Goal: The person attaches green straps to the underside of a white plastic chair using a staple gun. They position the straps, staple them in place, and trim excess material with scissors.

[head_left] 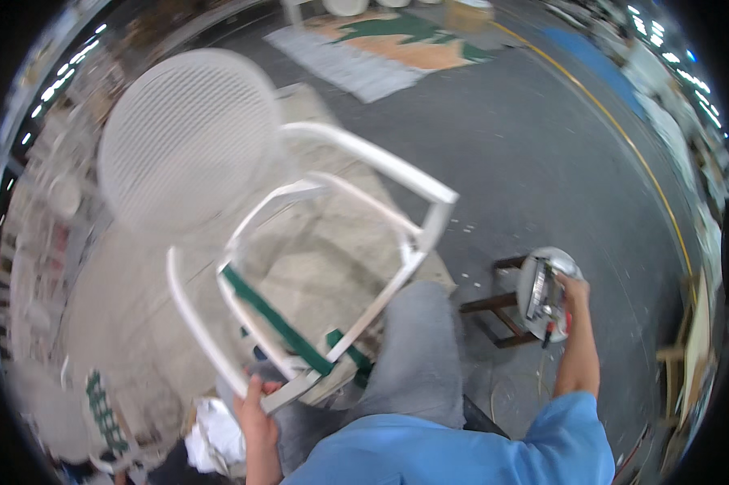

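Observation:
A white chair frame with curved arms and an open seat ring lies tilted across my lap. Its round back, ribbed or woven-looking, points away to the far left. My left hand grips the frame's near lower-left corner. A dark green strip runs along the inside of the seat ring on the left. Out to the right, my right hand is closed on a silver and black hand tool at a small round stool with a pale top and dark wooden legs. A red-and-black handled item lies there too.
A pale board or sheet spreads under the chair. White crumpled material lies by my left forearm, with a green-patterned chair part beyond. Far ahead are green and tan sheets. A yellow floor line curves along the right.

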